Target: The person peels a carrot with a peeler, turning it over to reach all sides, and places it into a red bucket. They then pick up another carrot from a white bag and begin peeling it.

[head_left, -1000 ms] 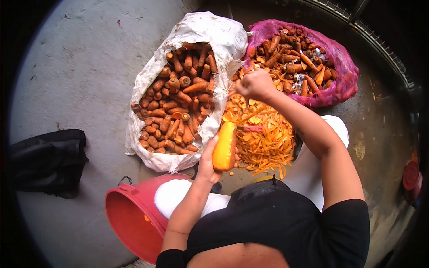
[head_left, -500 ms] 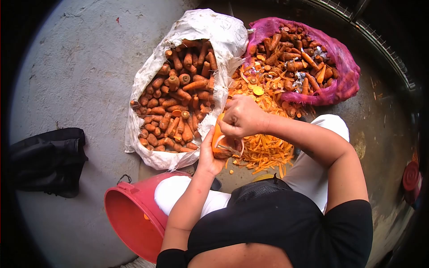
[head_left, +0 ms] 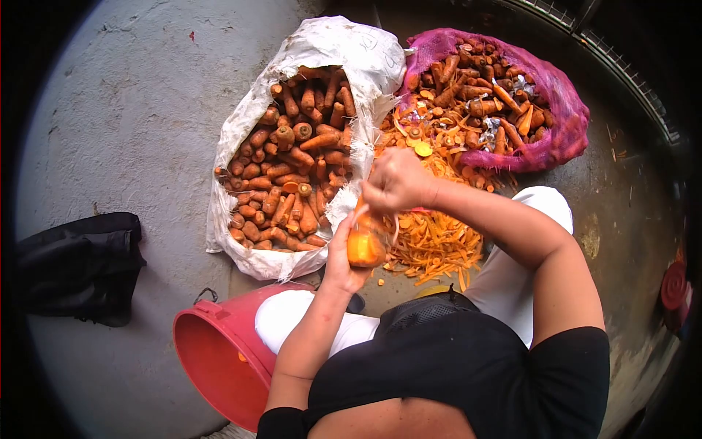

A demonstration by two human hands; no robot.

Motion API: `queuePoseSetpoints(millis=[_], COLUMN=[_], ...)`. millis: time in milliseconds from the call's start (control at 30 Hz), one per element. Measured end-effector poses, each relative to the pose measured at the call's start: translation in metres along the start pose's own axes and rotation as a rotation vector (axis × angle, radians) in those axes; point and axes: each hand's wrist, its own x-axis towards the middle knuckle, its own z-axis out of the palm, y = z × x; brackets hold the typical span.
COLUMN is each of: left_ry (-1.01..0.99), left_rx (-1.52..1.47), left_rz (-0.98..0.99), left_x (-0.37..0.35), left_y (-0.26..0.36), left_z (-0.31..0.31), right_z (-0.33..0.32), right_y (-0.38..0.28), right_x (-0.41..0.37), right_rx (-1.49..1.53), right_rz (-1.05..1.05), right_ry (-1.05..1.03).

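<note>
My left hand is wrapped around a thick carrot, held tilted above the floor before my knees. A bright orange peeled patch shows on its near end. My right hand is closed just beyond the carrot's far part. It grips what looks like a peeler, whose pale arms straddle the carrot; the handle is hidden in the fist and the rest is blurred. Beneath my right forearm lies a heap of orange peelings.
A white sack full of unpeeled carrots lies open ahead, with a pink mesh sack of carrots to its right. A red bucket lies tipped beside my left leg. Black cloth is at far left.
My right hand and the peeler have moved slightly up and away along the carrot. A bright peeled patch now shows on the carrot's near end, where it looked brown before.
</note>
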Motion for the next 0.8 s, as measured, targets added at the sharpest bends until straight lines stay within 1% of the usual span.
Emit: queuePoseSetpoints(millis=[33, 67, 133, 167, 200, 267, 333, 367, 400, 433, 467, 500, 533, 600, 633, 667, 733, 800], left_ry=[0.004, -0.039, -0.125, -0.178, -0.199, -0.241, -0.182, -0.155, -0.131, -0.161, -0.147, -0.132, -0.116, -0.064, -0.039, 0.007, 0.098, 0.097], left_rx=[0.022, 0.049, 0.099, 0.146, 0.122, 0.061, 0.045, 0.03, 0.018, -0.032, -0.037, -0.044, -0.051, -0.02, -0.005, -0.027, -0.07, -0.105], left_rz=[-0.009, -0.032, -0.077, -0.089, -0.085, -0.069, -0.036, -0.021, -0.006, -0.013, -0.027, -0.041, -0.055, -0.013, 0.005, -0.018, -0.064, -0.075], left_x=[0.001, 0.0, -0.007, -0.015, -0.014, -0.012, -0.009, -0.006, -0.004, 0.0, 0.003, 0.005, 0.006, 0.01, 0.012, 0.012, 0.011, 0.013], left_y=[-0.004, -0.006, -0.005, -0.003, -0.002, 0.0, 0.001, 0.002, 0.003, 0.004, 0.004, 0.004, 0.004, -0.001, -0.004, -0.003, 0.0, -0.002], left_z=[-0.006, -0.011, -0.009, -0.004, -0.004, -0.004, -0.011, -0.011, -0.01, -0.016, -0.019, -0.022, -0.023, -0.02, -0.018, -0.014, -0.006, -0.006], right_z=[-0.006, -0.012, -0.025, -0.023, -0.024, -0.022, -0.022, -0.021, -0.022, -0.025, -0.026, -0.011, -0.014, -0.01, -0.007, -0.004, -0.004, -0.003], right_y=[0.012, 0.025, 0.046, 0.063, 0.068, 0.076, 0.073, 0.072, 0.065, 0.05, 0.041, 0.048, 0.031, 0.012, 0.004, -0.003, -0.016, -0.022], right_x=[0.004, 0.01, 0.013, 0.009, 0.008, 0.007, 0.013, 0.013, 0.015, 0.018, 0.02, 0.016, 0.017, 0.014, 0.01, 0.006, 0.0, -0.004], right_rx=[-0.054, -0.108, -0.424, -0.447, -0.468, -0.473, -0.417, -0.375, -0.277, -0.179, -0.081, -0.156, -0.026, -0.078, -0.034, 0.008, -0.003, -0.023], right_rz=[0.046, 0.092, -0.024, 0.106, 0.24, 0.394, 0.57, 0.516, 0.528, 0.538, 0.548, 0.408, 0.376, 0.173, 0.088, 0.004, -0.063, -0.127], right_ry=[0.019, 0.039, 0.073, 0.021, -0.028, 0.013, 0.029, 0.088, 0.054, 0.02, -0.014, 0.041, -0.011, -0.053, -0.02, 0.013, -0.002, 0.003])
